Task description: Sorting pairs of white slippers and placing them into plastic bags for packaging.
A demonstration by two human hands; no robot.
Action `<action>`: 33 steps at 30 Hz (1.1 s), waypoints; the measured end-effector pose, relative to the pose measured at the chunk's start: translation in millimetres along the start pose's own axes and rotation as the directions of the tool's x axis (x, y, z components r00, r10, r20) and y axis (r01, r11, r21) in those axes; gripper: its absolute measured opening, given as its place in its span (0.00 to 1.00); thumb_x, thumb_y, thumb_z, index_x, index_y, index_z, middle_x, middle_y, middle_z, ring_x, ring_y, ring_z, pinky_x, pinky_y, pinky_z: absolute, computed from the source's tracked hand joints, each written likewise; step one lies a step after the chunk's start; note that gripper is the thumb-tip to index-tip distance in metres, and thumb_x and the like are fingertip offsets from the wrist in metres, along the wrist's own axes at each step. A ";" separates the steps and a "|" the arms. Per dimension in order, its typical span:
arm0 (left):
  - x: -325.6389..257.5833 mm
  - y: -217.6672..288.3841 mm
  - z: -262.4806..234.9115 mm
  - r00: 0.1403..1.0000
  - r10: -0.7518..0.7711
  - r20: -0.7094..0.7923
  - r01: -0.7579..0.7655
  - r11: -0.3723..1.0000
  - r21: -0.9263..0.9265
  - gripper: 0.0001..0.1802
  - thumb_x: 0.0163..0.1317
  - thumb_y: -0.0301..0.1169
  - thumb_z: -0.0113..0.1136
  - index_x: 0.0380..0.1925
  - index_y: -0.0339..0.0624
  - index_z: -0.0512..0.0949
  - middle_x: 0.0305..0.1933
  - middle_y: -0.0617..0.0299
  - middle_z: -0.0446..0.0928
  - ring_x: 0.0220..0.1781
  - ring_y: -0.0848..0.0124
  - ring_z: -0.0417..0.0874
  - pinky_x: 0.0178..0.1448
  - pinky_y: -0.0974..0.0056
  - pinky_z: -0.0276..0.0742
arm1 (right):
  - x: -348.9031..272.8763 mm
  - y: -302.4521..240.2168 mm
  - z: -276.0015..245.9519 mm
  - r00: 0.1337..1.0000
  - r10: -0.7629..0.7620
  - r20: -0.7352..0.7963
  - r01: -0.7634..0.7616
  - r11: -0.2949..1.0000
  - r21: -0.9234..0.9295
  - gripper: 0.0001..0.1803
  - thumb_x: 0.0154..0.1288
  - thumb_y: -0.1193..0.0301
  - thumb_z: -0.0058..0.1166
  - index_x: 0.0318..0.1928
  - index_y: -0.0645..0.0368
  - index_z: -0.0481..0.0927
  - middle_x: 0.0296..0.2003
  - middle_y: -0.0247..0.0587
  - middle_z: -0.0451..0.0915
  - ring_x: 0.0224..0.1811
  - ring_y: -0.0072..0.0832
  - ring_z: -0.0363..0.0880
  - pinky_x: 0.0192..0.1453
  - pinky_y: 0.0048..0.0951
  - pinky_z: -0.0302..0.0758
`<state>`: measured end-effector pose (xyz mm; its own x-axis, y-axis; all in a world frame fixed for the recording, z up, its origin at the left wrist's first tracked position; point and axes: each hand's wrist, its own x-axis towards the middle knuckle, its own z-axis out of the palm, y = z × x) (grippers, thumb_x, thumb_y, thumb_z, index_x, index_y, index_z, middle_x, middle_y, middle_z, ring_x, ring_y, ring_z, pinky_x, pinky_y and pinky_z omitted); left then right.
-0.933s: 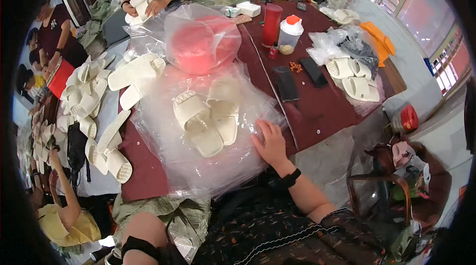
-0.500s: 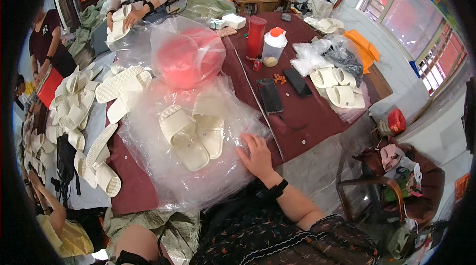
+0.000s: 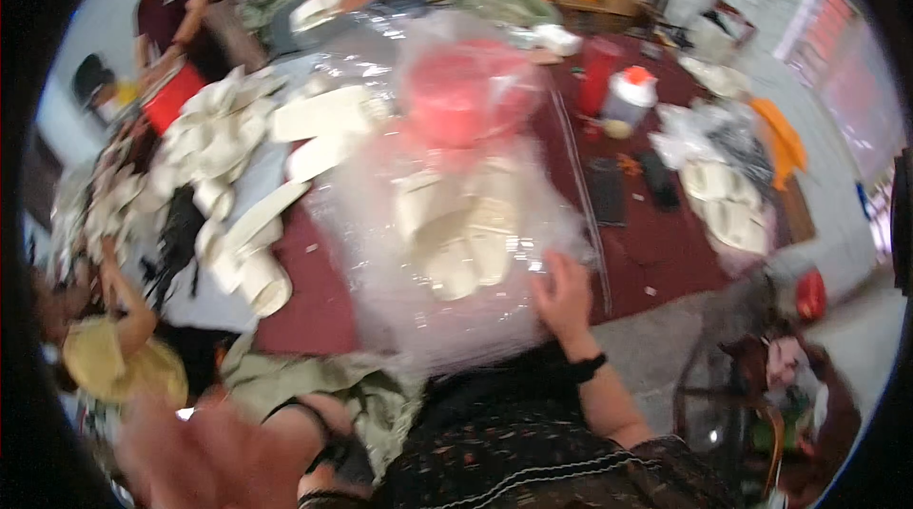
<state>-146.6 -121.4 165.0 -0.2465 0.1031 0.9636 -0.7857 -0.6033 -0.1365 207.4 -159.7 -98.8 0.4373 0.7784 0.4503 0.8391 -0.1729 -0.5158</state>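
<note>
Clear plastic bag (image 3: 447, 252) with a cream slipper pair (image 3: 456, 238) lies mid-worktop (image 3: 656, 252); right hand (image 3: 563, 295) rests flat, fingers spread, on its near edge. Left hand (image 3: 204, 457) is a blur (grip unreadable). Slick film might slide, spilling slippers floorward.

Cream slippers (image 3: 456, 233), maroon tablecloth (image 3: 666, 252) (pink tub (image 3: 461, 90)).

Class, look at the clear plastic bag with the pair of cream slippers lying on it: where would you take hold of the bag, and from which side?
Probably grip the bag at its loose near edge, coming from the person's side. The slippers weigh down its middle, while the near edge lies free on the red table. The right hand already rests on the near right corner. The picture is blurred, so finer folds cannot be judged.
</note>
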 end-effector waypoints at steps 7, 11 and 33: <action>-76.1 -79.5 -42.7 0.485 -0.777 -0.402 0.784 0.590 -0.194 0.13 0.72 0.41 0.58 0.40 0.43 0.75 0.50 0.64 0.70 0.53 0.69 0.70 0.49 0.66 0.67 | -8.8 19.9 0.0 0.999 0.001 -0.037 -0.002 1.000 -0.019 0.25 0.64 0.65 0.60 0.59 0.62 0.75 0.54 0.51 0.76 0.57 0.51 0.73 0.62 0.46 0.70; -84.7 -73.5 -50.2 0.374 -0.801 -0.468 0.846 0.501 -0.182 0.11 0.73 0.41 0.56 0.40 0.46 0.74 0.49 0.66 0.69 0.52 0.72 0.69 0.50 0.68 0.65 | -4.8 6.9 -1.1 1.000 -0.005 -0.017 0.006 1.000 0.029 0.25 0.64 0.66 0.60 0.59 0.62 0.75 0.55 0.52 0.76 0.57 0.51 0.72 0.62 0.45 0.70; -91.3 -78.7 -48.7 0.454 -0.831 -0.320 0.704 0.555 -0.442 0.26 0.63 0.61 0.60 0.36 0.50 0.70 0.41 0.66 0.59 0.47 0.69 0.61 0.45 0.67 0.63 | -7.0 13.1 0.7 1.000 -0.015 -0.023 0.015 1.000 0.004 0.26 0.64 0.66 0.60 0.61 0.62 0.74 0.56 0.52 0.75 0.58 0.51 0.72 0.63 0.46 0.69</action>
<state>-89.8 -44.8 76.5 0.3596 0.8014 0.4779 -0.8607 0.0872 0.5015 215.1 -167.0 -109.3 0.4323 0.7668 0.4746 0.8440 -0.1588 -0.5122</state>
